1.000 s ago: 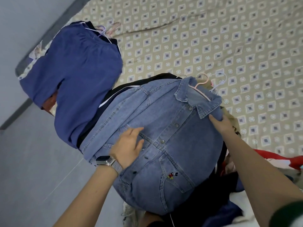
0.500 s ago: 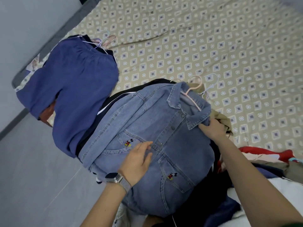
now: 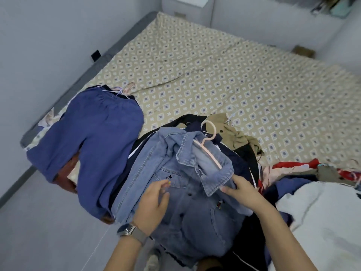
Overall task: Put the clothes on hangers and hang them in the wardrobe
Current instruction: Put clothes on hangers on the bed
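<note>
Denim shirt on a pink hanger, lying front-up atop a pile of dark clothes at the near edge of a bed with a diamond-patterned sheet. Hanger hook sticking out past the collar, one hanger arm visible inside the open neck. Left hand resting on the shirt front just below the chest pocket, fingers loosely curved and slightly apart, fingertips near a small embroidered motif; whether gripping cloth, cannot tell. Watch on the left wrist. Right hand at the collar's right side, fingers and thumb pinching the denim just beneath the collar tip. Blue garment draped beside the shirt to the left, over the bed's corner, with pale hanger hooks showing at its far end. Tan garment beyond the denim collar, a white hook beside it. Red garment and white garment heaped to the right. Grey floor at lower left, grey wall along the bed's left side. Wardrobe out of shot.
</note>
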`<state>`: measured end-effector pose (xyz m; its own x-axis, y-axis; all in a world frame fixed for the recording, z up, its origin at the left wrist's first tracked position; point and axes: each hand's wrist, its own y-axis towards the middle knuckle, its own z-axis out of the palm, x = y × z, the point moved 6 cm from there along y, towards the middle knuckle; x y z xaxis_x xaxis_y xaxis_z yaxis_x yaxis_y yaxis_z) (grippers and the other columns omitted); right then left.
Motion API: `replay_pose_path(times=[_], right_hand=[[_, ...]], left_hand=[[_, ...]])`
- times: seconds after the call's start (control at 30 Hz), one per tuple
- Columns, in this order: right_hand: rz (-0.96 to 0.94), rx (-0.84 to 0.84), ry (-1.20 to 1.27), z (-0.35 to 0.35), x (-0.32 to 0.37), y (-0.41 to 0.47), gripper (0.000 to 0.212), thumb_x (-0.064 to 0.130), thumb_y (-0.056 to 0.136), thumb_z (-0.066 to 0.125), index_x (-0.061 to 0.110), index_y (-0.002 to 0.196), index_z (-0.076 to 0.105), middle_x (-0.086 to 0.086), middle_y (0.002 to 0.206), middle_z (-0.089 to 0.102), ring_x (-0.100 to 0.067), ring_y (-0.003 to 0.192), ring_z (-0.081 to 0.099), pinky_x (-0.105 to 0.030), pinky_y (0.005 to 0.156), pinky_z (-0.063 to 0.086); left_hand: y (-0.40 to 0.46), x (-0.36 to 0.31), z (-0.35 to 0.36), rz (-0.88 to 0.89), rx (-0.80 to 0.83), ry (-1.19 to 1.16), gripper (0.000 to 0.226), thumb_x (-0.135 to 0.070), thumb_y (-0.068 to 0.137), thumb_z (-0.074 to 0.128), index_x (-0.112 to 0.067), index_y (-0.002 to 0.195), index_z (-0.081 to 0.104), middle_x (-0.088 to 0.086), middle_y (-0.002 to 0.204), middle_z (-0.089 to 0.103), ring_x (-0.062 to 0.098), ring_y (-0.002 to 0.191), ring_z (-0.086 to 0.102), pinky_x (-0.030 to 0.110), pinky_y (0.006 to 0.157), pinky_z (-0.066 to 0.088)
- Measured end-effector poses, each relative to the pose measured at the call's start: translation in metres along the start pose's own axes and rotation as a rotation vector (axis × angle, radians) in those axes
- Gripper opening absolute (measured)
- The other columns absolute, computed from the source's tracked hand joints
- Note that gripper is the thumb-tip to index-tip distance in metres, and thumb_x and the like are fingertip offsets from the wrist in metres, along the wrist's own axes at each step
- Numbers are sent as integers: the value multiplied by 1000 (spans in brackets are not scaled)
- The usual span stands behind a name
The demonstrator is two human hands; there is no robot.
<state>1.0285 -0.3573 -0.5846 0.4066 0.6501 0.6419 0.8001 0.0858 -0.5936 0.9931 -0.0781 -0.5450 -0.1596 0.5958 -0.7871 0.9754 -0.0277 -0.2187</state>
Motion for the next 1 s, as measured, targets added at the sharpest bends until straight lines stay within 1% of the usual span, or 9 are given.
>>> replay_pose_path(times=[0.1, 0.2, 0.33, 0.5, 0.6, 0.7, 0.83, 0.9, 1.0], right_hand=[[-25, -35, 69, 19, 44, -60, 27, 24, 72, 85, 32, 89, 65, 21, 87, 69, 10, 84, 59, -7, 68, 44], [4, -204, 168, 46, 80, -114, 30, 33, 59, 91, 24, 78, 70, 17, 72, 72, 5, 71, 64, -21, 65, 52], [36, -378, 199, 70, 119, -166, 48, 62, 41, 83, 22, 63, 69, 6, 63, 69, -11, 62, 63, -36, 62, 52], [-24, -525, 220, 63, 159, -230, 57, 73, 34, 77, 29, 70, 73, 4, 59, 67, -4, 56, 55, -35, 59, 50], [-86, -656, 242, 50, 167, -270, 75, 88, 24, 70, 29, 70, 73, 1, 59, 67, 0, 59, 50, -31, 58, 44], [-113, -761, 291, 46, 170, -306, 66, 85, 25, 73, 32, 63, 72, 7, 50, 60, 5, 55, 42, -28, 56, 37], [-87, -884, 223, 43, 164, -346, 80, 91, 22, 67, 22, 62, 67, 9, 45, 45, 4, 52, 36, -28, 52, 31], [-59, -934, 184, 41, 156, -363, 90, 97, 23, 60, 19, 66, 67, 1, 48, 53, 5, 54, 38, -29, 52, 34], [6, -990, 157, 36, 141, -390, 101, 103, 21, 50, 15, 67, 70, 2, 53, 62, 3, 56, 47, -33, 54, 42]], left_hand=[[-26, 8, -45, -4, -52, -16, 31, -8, 92, 56, -25, 117, 53, -15, 105, 52, -2, 98, 54, 28, 90, 48], [-55, 12, -86, 29, -105, -26, 28, -14, 91, 58, -23, 118, 55, -9, 110, 55, 3, 100, 54, 37, 93, 47], [-81, 8, -130, 140, -205, -49, 25, -27, 93, 54, -30, 117, 50, -13, 118, 53, 0, 111, 47, 35, 99, 40], [-94, -8, -179, 197, -282, -36, 46, -58, 89, 30, -44, 132, 36, -16, 142, 38, 2, 133, 28, 19, 108, 15], [-98, -40, -195, 259, -261, -14, 51, -65, 83, 24, -56, 133, 29, -29, 142, 23, -6, 133, 13, 32, 104, 13], [-98, -69, -190, 404, -170, 48, 55, -66, 82, 26, -50, 135, 32, -26, 143, 25, -2, 138, 8, 40, 109, 13], [-104, -93, -173, 513, -31, 98, 38, -63, 82, 28, -48, 112, 46, -21, 118, 52, -2, 121, 37, 37, 98, 26], [-113, -104, -167, 543, 8, 103, 32, -64, 78, 29, -46, 95, 49, -18, 96, 58, 1, 101, 48, 34, 87, 26], [-128, -118, -156, 549, 72, 34, 36, -67, 70, 30, -49, 97, 47, -9, 87, 60, 4, 90, 51, 27, 84, 21]])
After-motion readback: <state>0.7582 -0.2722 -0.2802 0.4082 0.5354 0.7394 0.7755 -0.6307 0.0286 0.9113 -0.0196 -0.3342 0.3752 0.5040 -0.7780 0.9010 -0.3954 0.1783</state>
